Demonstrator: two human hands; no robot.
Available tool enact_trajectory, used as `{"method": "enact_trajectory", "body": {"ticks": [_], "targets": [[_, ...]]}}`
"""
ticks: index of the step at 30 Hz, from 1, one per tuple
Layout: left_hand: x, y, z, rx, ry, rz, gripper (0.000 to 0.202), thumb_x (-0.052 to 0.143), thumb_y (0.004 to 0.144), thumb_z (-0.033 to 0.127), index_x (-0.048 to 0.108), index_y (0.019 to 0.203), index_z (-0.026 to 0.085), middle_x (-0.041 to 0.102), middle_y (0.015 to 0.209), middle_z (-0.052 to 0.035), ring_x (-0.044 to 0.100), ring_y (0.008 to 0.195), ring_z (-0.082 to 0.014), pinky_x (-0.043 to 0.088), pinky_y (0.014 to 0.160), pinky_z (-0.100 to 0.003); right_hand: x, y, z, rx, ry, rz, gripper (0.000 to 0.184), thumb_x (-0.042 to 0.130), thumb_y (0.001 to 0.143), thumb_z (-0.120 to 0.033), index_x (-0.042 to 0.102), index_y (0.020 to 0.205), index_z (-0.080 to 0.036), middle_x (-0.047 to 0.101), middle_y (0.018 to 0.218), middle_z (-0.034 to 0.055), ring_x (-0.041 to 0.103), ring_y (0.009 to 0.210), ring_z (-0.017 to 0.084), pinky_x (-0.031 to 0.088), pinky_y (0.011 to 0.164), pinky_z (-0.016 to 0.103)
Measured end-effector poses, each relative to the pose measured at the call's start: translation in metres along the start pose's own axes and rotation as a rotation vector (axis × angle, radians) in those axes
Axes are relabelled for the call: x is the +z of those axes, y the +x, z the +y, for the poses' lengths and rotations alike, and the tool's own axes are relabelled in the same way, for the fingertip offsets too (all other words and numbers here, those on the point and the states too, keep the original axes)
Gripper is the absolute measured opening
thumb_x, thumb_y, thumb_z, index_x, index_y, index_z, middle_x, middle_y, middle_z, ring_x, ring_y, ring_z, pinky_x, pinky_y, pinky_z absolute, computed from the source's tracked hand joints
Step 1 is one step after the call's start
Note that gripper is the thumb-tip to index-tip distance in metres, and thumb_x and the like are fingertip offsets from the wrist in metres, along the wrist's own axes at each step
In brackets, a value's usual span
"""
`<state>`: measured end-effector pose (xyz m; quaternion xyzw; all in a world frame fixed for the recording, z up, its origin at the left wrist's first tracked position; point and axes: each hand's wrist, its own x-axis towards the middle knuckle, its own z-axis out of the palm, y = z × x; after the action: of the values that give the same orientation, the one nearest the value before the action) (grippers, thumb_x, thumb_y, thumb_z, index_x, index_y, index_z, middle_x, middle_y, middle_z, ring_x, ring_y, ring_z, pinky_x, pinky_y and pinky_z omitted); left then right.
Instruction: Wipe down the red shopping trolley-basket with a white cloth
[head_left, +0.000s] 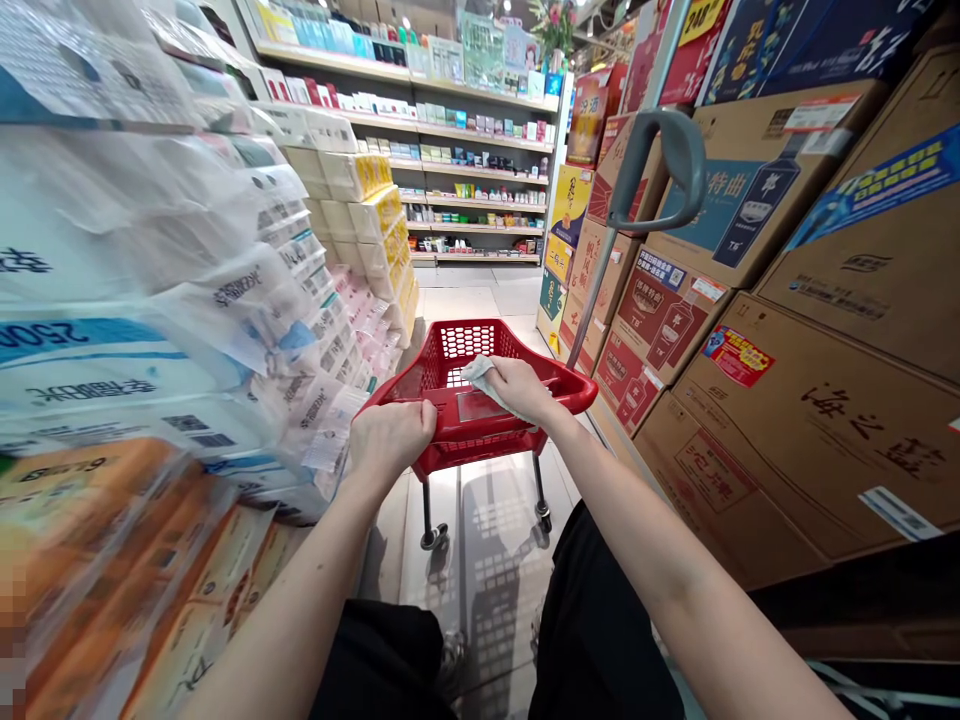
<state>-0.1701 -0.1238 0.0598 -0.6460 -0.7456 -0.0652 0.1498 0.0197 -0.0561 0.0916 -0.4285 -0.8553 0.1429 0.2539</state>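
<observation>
Head view, left hand (391,436): the red handle (445,412) is gripped.
Right hand (520,390): a white cloth (478,373) is held over the handle.
Cart (477,430): placed beneath and ahead of both hands.
Boxes (750,440): stacked right of them.
Shelves (465,133): seen far beyond.

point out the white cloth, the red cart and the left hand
White cloth (477,371): head view, on the part showing past the right hand's (516,388) fingers.
Red cart (459,433): head view, on the near bar, between the two hands.
Left hand (393,432): head view, on the back of the hand.
</observation>
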Motion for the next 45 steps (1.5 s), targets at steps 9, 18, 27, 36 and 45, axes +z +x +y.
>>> {"method": "enact_trajectory", "body": {"ticks": [9,18,27,36,45], "targets": [[-0.003,-0.004,0.001,0.001,-0.009,0.037,0.063,0.017,0.089,0.040,0.073,0.076,0.014,0.071,0.080,-0.0133,0.065,0.078,-0.0293,0.040,0.064,-0.034,0.010,0.004,0.002,0.054,-0.120,0.089,0.044,0.021,0.099,-0.038,0.061,0.104,-0.020,0.067,0.097,0.0050,0.061,0.090,0.018,0.040,0.075,0.024],[-0.009,-0.012,-0.001,-0.001,-0.016,0.012,0.063,0.017,0.089,0.039,0.073,0.077,0.013,0.070,0.077,-0.0149,0.066,0.079,-0.0284,0.042,0.067,-0.035,0.008,-0.003,-0.001,0.021,-0.076,0.165,0.050,0.010,0.100,-0.032,0.057,0.112,-0.020,0.066,0.099,0.0047,0.061,0.088,0.015,0.039,0.073,0.023],[-0.013,-0.023,-0.015,-0.013,-0.019,-0.007,0.063,0.018,0.090,0.040,0.074,0.081,0.012,0.070,0.081,-0.0160,0.065,0.081,-0.0288,0.042,0.068,-0.035,0.017,0.001,-0.014,-0.120,-0.152,-0.127,0.039,0.028,0.097,-0.039,0.063,0.101,-0.023,0.068,0.100,0.0037,0.062,0.091,0.019,0.039,0.074,0.025],[-0.017,-0.031,-0.025,-0.052,-0.039,-0.029,0.060,0.019,0.089,0.037,0.073,0.083,0.011,0.070,0.084,-0.0167,0.065,0.083,-0.0277,0.042,0.069,-0.035,0.036,-0.009,-0.041,0.001,-0.326,-0.090,0.042,0.025,0.096,-0.034,0.063,0.105,-0.017,0.068,0.097,0.0116,0.063,0.094,0.025,0.043,0.083,0.036],[-0.013,-0.035,-0.037,-0.010,0.012,-0.001,0.063,0.016,0.089,0.038,0.072,0.078,0.013,0.071,0.080,-0.0146,0.066,0.078,-0.0282,0.042,0.065,-0.034,0.042,-0.030,-0.058,-0.317,-0.192,-0.072,0.041,0.030,0.095,-0.028,0.047,0.131,-0.018,0.059,0.124,0.0084,0.050,0.118,0.020,0.035,0.098,0.034]]}}
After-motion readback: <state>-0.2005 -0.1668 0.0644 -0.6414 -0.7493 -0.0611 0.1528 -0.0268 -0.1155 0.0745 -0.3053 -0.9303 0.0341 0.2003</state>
